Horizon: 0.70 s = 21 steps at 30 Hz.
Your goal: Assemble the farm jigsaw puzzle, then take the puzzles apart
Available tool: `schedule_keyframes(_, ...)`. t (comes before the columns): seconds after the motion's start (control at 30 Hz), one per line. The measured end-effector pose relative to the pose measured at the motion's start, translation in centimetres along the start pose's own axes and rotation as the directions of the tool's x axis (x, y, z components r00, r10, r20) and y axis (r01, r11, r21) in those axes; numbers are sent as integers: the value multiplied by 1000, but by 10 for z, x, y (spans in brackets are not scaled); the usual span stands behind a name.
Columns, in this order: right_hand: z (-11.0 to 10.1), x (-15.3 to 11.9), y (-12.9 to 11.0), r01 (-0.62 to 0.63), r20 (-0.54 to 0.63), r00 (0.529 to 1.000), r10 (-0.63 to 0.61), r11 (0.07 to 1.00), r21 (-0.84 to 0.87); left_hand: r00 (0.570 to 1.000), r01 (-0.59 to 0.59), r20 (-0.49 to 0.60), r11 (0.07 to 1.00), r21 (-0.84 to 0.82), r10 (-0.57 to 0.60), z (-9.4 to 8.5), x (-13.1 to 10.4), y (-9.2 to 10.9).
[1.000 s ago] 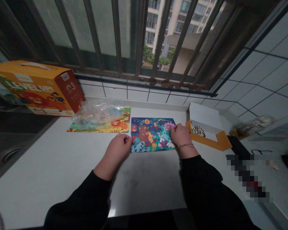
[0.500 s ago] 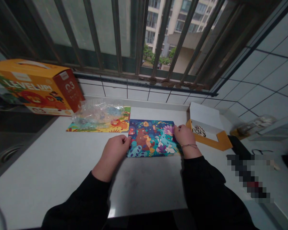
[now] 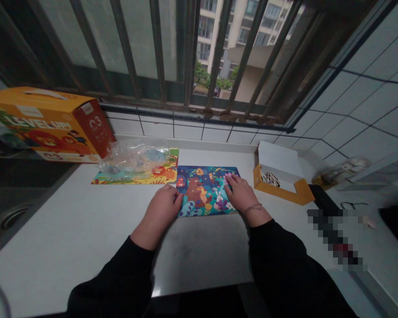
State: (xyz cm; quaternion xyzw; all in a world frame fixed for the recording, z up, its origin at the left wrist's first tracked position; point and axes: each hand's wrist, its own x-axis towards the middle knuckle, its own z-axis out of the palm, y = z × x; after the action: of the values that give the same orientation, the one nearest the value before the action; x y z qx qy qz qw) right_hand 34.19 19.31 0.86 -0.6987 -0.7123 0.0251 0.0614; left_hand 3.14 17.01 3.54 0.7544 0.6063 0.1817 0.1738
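A dark blue picture board point(image 3: 199, 194) printed with a bear, rabbits and other cartoon animals lies flat on the white countertop in front of me. My left hand point(image 3: 163, 206) is at its left edge, fingers curled and thumb over the border. Over the right part of the board rests my right hand point(image 3: 241, 193), its fingers spread on the printed surface and covering some of it. Behind and to the left is a yellow picture board point(image 3: 168, 174) with lions, partly under a clear plastic bag point(image 3: 132, 157) of pieces that I cannot make out.
An orange "LEVEL UP!" box point(image 3: 49, 128) with a handle stands at the back left. At the right sits an opened yellow-and-white box point(image 3: 285, 185) with black-and-white striped contents. Glasses point(image 3: 353, 205) lie farther right. A barred window and tiled wall edge the counter.
My right hand has let go of the board's right edge and moved left onto its surface, fingers spreading. My left hand stays at the left edge. The view has shifted slightly.
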Motion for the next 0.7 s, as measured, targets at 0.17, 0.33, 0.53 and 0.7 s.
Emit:
schedule_keyframes(0.17, -3, -32, 1, 15, -16, 1000, -15, 999, -35, 999, 43, 5, 999, -16, -43, -3, -2, 3)
schedule_keyframes(0.33, -8, -71, 9, 19, 3, 1000, -19, 1000, -9, 992, 113, 58, 991, -74, -108, -3, -5, 2)
schedule_keyframes(0.53, -7, -98, 27, -103, -126, 984, 124, 982, 159, 985, 169, 24, 986, 0, -169, -9, -6, 1)
schedule_keyframes(0.7, -14, -89, 34, -259, -77, 956, 283, 938, 232, 991, 129, 39, 991, -22, -128, -7, -2, -1)
